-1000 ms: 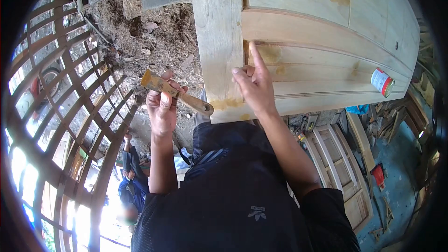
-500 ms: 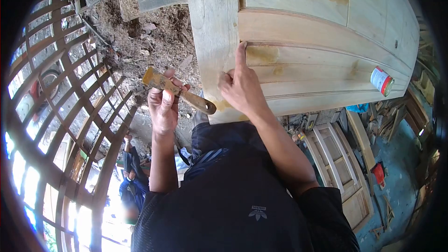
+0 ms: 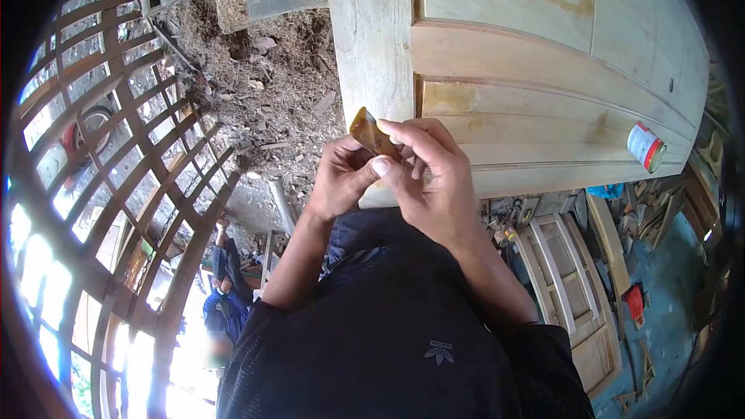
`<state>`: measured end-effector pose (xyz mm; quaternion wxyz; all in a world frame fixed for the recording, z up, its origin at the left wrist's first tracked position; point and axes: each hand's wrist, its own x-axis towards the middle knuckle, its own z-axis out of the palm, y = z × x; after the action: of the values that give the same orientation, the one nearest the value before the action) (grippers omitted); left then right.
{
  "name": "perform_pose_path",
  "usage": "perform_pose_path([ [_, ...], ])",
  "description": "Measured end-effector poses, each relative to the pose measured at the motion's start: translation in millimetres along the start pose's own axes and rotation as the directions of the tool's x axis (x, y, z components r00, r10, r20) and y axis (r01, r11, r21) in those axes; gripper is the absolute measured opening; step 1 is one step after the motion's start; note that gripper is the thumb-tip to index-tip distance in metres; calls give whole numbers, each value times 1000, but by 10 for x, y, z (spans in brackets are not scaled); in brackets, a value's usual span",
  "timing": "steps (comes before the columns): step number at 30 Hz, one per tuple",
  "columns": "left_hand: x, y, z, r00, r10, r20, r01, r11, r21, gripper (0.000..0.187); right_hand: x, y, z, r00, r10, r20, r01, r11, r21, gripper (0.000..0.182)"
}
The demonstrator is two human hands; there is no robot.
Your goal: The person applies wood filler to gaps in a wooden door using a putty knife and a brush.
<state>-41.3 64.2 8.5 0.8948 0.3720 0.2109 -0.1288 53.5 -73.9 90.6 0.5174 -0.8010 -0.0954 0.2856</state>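
Note:
In front of my chest, my left hand (image 3: 340, 180) is closed around a putty knife (image 3: 368, 130), its blade tilted upward and smeared with yellow-brown paste. My right hand (image 3: 434, 178) pinches at the same blade, the fingertips along its edge; its handle is hidden behind the hands. Just beyond them lies a pale wooden door (image 3: 374, 23) with raised mouldings. Yellow-brown patches of filler (image 3: 450, 98) mark its panels, and a longer streak runs across the upper one.
A small can (image 3: 646, 147) with a red and white label is on the door's right part. Wooden lattice (image 3: 116, 147) rises at left, above ground covered in shavings (image 3: 272, 85). Another person (image 3: 225, 295) is at lower left. A panelled door (image 3: 566, 279) lies at lower right.
My right hand has left the door's moulding and come back to the putty knife. My left hand has shifted right, turning the knife so its blade points up.

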Motion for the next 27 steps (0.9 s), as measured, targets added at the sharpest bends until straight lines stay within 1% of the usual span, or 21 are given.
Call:
perform_pose_path([
  [1, 3, 5, 24, 1000, 21, 12, -21, 999, -27, 35, 4, -2, 20, 1000, -2, 1, 2, 1000, 1, 36],
  [3, 4, -1, 8, 1000, 24, 9, -24, 1000, 0, 36, 3, 1, 49, 1000, -24, -4, 24, 999, -43, 35],
  [5, 7, 5, 19, 1000, 27, 5, -27, 999, 24, 36, 26, 11, 70, 1000, -25, 2, 25, 999, -36, 35],
  [7, 26, 50, 62, 999, 37, -21, -36, 998, 56, 37, 28, 62, 107, 999, -42, -10, 42, 999, 25, 36],
  [8, 31, 38, 45, 999, 39, -22, -38, 998, 57, 37, 31, 66, 111, 999, -44, -8, 45, 999, 25, 36],
  [10, 34, 9, 12, 999, 46, -20, -43, 991, 129, 39, 32, 73, 112, 1000, -18, 6, 18, 1000, 8, 38],
  [11, 23, 4, 12, 999, 47, -22, -44, 991, 128, 39, 30, 87, 104, 1000, -19, 9, 19, 1000, 7, 38],
  [13, 16, 31, 41, 998, 28, -61, -20, 990, 137, 37, 29, 135, 76, 996, 35, 83, -44, 994, 102, 35],
  [14, 20, 45, 47, 998, 31, -62, -22, 990, 137, 37, 25, 165, 70, 996, 33, 85, -42, 994, 101, 35],
  [15, 27, 58, 51, 996, -3, -93, 16, 989, 145, 38, 25, 197, 64, 983, 129, 128, -163, 936, 311, 34],
  [16, 34, 70, 55, 992, -36, -125, 55, 987, 152, 38, 29, 214, 53, 959, 211, 190, -280, 821, 498, 33],
  [17, 40, 77, 60, 992, -33, -125, 52, 987, 150, 38, 39, 218, 37, 959, 209, 192, -279, 822, 496, 33],
  [19, 48, 90, 69, 980, -71, -184, 114, 966, 233, 41, 58, 226, 3, 914, 312, 260, -404, 625, 668, 33],
  [20, 52, 106, 69, 976, -90, -196, 141, 955, 261, 44, 64, 271, -11, 911, 306, 276, -409, 593, 694, 35],
  [21, 49, 107, 63, 977, -90, -194, 139, 956, 260, 44, 73, 319, -19, 911, 307, 274, -408, 595, 692, 35],
  [23, 12, 101, 52, 965, -70, -254, 146, 945, 293, 44, 82, 421, -26, 891, 416, 181, -410, 566, 715, 37],
  [24, -6, 129, 34, 956, -111, -271, 193, 936, 296, 44, 96, 470, -6, 878, 463, 122, -415, 609, 676, 42],
  [25, -28, 113, -8, 957, -114, -267, 193, 937, 292, 44, 104, 529, 11, 877, 465, 118, -415, 611, 674, 42],
  [27, -69, 72, -84, 952, -78, -295, 174, 933, 315, 45, 111, 635, 44, 842, 537, 45, -450, 654, 609, 47],
])
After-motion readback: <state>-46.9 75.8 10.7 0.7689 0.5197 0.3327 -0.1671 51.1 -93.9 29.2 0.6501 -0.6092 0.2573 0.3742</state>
